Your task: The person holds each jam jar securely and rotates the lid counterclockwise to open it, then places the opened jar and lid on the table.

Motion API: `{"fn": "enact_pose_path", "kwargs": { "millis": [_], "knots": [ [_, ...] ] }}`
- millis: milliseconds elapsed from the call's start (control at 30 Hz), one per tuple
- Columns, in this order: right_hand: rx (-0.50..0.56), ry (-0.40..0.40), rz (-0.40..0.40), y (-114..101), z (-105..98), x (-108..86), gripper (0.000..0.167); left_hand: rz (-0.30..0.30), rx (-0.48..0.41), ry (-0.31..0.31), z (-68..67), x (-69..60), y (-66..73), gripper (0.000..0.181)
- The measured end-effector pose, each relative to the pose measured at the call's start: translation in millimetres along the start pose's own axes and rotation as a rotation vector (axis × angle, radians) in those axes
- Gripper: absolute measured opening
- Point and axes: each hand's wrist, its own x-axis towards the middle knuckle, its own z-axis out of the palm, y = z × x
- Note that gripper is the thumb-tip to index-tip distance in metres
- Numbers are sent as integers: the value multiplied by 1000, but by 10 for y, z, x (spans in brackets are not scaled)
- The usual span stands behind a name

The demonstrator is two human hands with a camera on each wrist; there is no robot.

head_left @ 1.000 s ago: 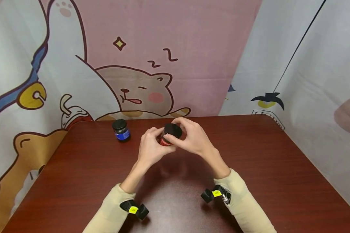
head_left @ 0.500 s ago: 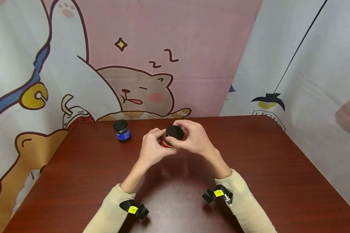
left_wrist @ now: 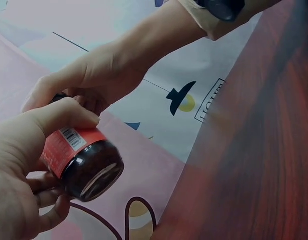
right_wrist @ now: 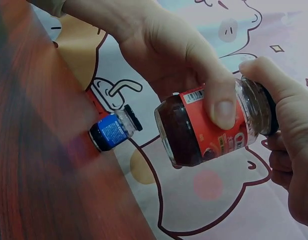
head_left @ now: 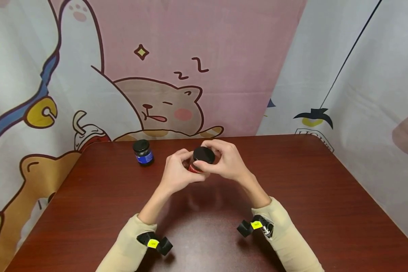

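Note:
A glass jar with a red label and a black lid is held up between both hands above the table. My left hand grips the jar's body, its thumb across the red label in the right wrist view. My right hand holds the black lid, thumb at the near side and fingers around the far side. Dark contents fill the jar's lower part in the right wrist view. A second jar, with a blue label and black lid, stands upright on the table, left of my left hand.
The dark red-brown wooden table reaches back to a hanging cloth printed with cartoon animals. Each sleeved wrist bears a small black camera, the left camera and the right camera.
Both hands and the red-label jar stay almost in place. The whole head view has shifted slightly right and down, and the blue-label jar stands where it stood.

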Motion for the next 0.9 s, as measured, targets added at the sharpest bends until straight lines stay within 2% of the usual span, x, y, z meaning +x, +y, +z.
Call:
{"fn": "enact_pose_path", "kwargs": {
  "millis": [200, 600, 733, 900],
  "knots": [
    [57, -50, -6, -32, -41, 11, 32, -11, -89, -119, -67, 14, -22, 35],
    [119, -130, -60, -58, -102, 18, 33, 0, -221, -268, -107, 11, -33, 38],
    [151, -178, -74, -109, -135, 29, 34, -1, -282, -304, -135, 5, -9, 40],
    [172, -212, -95, -147, -151, 36, 37, -4, -299, -314, -153, 1, 1, 39]
  ]
}}
